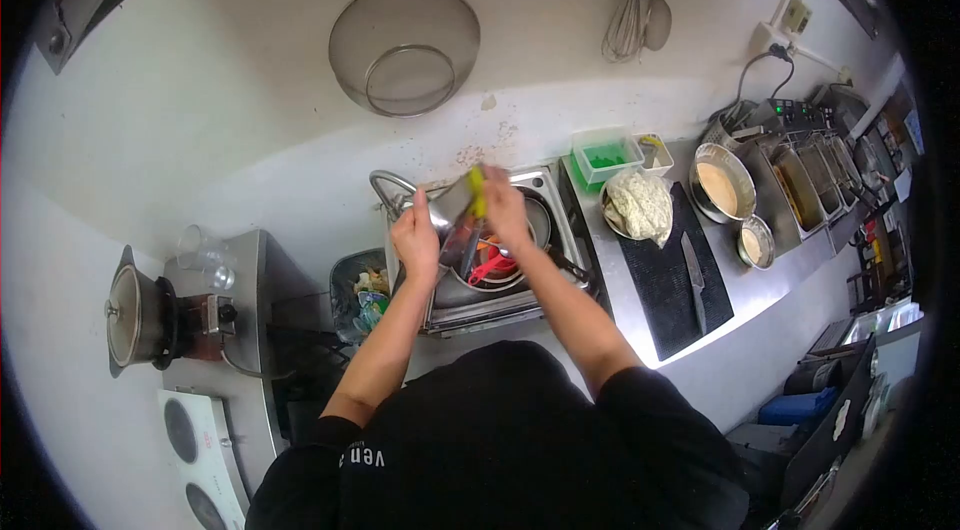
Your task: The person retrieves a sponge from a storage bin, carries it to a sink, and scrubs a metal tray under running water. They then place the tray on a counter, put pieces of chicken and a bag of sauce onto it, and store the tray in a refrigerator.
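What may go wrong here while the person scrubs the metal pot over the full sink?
1. The metal pot, gripped only by the left hand, might slip and fall onto the red utensils piled in the sink.
2. Scrubbing with the sponge in the right hand might splash water onto the uncovered food beside the sink.

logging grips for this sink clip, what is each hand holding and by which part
The left hand grips a metal container by its left edge over the sink. The right hand has its fingers wrapped around a yellow-green sponge, pressed against the container.
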A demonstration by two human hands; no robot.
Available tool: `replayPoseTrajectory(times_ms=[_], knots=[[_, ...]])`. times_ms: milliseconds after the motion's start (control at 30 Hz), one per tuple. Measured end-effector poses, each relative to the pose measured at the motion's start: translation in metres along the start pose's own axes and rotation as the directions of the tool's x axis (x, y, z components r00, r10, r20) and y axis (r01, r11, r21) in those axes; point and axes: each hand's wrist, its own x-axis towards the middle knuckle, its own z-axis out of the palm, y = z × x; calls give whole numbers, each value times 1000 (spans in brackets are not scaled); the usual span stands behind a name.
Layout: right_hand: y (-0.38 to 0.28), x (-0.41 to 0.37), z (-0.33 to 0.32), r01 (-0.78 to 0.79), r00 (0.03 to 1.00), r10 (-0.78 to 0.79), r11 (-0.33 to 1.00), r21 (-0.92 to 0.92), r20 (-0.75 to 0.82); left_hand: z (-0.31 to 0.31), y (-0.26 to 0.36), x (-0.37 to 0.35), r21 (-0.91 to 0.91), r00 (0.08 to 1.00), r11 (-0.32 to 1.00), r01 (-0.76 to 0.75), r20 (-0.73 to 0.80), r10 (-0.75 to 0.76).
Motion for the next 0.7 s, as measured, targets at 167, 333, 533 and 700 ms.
replayPoseTrajectory(times_ms=[167,333,533,700], knots=[[-67,-23,6,316,946,-316,949,-20,-64,-9,8,3,-199,969,951,238,116,-219],[19,24,-49,-723,652,619,334,605,438,-41,-9,17,-292,936,924,245,321,-147],[-38,9,-35,-607,791,451,658,445,412,-54,-21,38,166,598,973,163,767,-231],[-38,-66,50,-189,972,171,977,102,158,-10,-63,2,68,884,993,97,453,-118]])
